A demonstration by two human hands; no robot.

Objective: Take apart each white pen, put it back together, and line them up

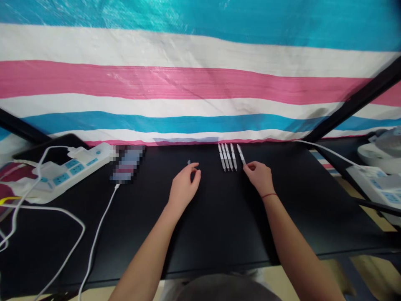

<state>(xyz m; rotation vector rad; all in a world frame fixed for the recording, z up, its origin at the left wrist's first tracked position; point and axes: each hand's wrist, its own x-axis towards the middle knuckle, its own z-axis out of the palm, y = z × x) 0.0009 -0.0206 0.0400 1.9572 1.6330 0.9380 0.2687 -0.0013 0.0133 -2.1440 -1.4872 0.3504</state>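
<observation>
My right hand (260,177), with a thin red cord at the wrist, pinches the near end of a white and grey pen (241,154). That pen lies slightly tilted on the black table (219,217). Just left of it, several matching pens (227,157) lie side by side in a row, their long sides pointing away from me. My left hand (185,182) hovers at or rests on the table further left, thumb and index finger apart with a gap between them. A small greyish tip (188,161) shows beyond its knuckles; the rest of that object is hidden by the hand.
A white power strip (75,171) with plugs and loose white cables lies at the left. Near it is a blurred-out phone (128,164) on a charging cable (99,228). Another power strip (380,188) stands at the right. A striped sheet (200,83) hangs behind the table.
</observation>
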